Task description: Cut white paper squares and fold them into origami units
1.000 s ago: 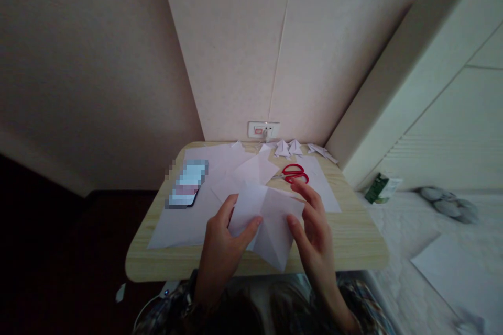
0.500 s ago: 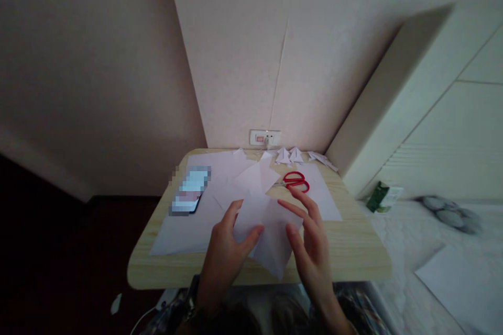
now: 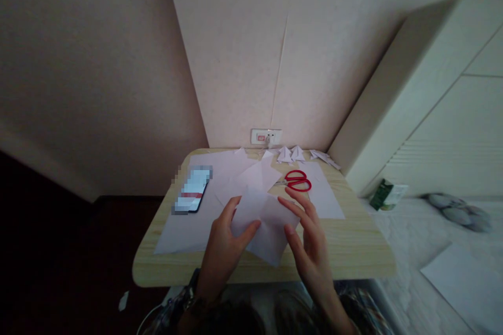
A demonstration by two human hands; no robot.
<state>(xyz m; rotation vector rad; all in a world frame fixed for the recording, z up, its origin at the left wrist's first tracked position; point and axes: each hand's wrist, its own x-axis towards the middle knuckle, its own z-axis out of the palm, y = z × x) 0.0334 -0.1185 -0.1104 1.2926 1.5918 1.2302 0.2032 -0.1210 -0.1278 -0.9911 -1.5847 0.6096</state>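
A small, white, creased sheet of paper is held at a tilt between the two hands, above the near part of a pale, wood-grained bench with rounded corners. The left hand has its grip closed on the sheet's left side, thumb laid across the face and fingers reaching round the edge. The right hand is spread at the right side, thumb and forefinger well parted over the sheet; whether that grip pinches it or only steadies it, I cannot tell.

The sheet should be very light and rather limp, stiffer along its creases, easy to dent or tear. Edges and corners look the best places to take hold, with fingertips lightly opposed; pressing on the middle would probably add stray folds.

Just beyond it lies another white, creased paper piece, near scissors with red looped handles. A dark-edged phone with a lit, blurred screen rests to the left, and white, pointed, folded paper shapes stand along the far edge.
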